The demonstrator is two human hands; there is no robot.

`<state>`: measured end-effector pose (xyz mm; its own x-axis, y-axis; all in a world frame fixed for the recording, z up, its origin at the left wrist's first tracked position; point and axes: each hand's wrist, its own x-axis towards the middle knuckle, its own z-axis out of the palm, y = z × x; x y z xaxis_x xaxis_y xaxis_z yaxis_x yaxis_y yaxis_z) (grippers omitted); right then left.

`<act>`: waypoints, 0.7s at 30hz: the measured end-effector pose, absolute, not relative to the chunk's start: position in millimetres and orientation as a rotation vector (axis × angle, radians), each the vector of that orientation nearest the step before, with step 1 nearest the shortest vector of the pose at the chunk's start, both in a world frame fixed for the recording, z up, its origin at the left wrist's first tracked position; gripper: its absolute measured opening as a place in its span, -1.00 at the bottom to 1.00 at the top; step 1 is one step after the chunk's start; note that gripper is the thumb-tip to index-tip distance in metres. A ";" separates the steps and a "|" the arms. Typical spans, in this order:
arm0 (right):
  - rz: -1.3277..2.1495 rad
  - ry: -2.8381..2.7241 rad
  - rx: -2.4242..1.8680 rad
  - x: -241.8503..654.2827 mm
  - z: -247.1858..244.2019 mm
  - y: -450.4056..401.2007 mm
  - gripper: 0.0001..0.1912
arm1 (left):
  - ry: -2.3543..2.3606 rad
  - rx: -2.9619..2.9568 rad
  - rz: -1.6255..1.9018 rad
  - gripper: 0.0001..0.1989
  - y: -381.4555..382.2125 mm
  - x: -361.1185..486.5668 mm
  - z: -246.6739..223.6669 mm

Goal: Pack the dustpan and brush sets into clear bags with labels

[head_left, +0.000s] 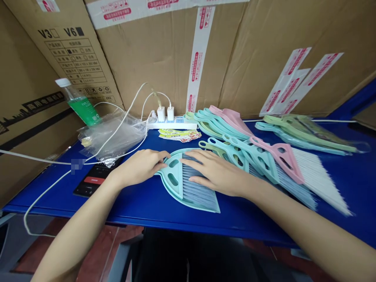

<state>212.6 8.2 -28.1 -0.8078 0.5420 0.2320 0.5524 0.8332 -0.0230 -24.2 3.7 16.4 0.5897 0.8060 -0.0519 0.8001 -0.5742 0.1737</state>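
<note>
A mint-green hand brush (196, 188) with grey bristles lies nested in a matching dustpan (205, 209) on the blue table. My left hand (141, 166) is closed around the handle end of the pair, fingers and thumb pinching it from the left. Flat across the bristles rests my right hand (213, 170), its fingers apart and stretched out. Right of it fan out several loose brushes, among them a pink brush (282, 158) with white bristles and a mint brush (263, 158). Behind these lie stacked dustpans, a pink dustpan (232, 117) on top.
Bagged brush-and-dustpan sets (305, 135) lie at the back right. A power strip (176, 123) with chargers stands behind some printed labels (179, 135). On the left are a phone (94, 180), clear plastic bags (117, 129), a tilted bottle (82, 107) and loose white cables. Cardboard boxes (164, 58) wall the back.
</note>
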 end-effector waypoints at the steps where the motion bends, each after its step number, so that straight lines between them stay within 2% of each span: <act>1: -0.064 -2.785 -0.845 213.6 -28.8 8.4 -0.56 | 1.333 2.623 0.070 -0.78 4.7 -24.6 15.9; 11: -0.315 -2.773 -1.002 220.2 -29.3 19.0 -0.59 | 1.179 2.413 0.169 -0.71 14.2 -32.4 12.5; 14: -0.306 -2.756 -1.062 225.4 -28.7 24.9 -0.52 | 1.128 2.370 0.161 -0.70 15.8 -34.9 14.5; 21: -0.295 -2.746 -1.111 229.3 -25.2 26.5 -0.51 | 0.999 2.320 0.012 -0.67 27.3 -43.9 22.9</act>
<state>229.3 26.5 -25.2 -0.7100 0.6674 0.2247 0.6999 0.7041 0.1203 -43.9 27.3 22.9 0.7161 0.6622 -0.2206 0.6569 -0.5325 0.5338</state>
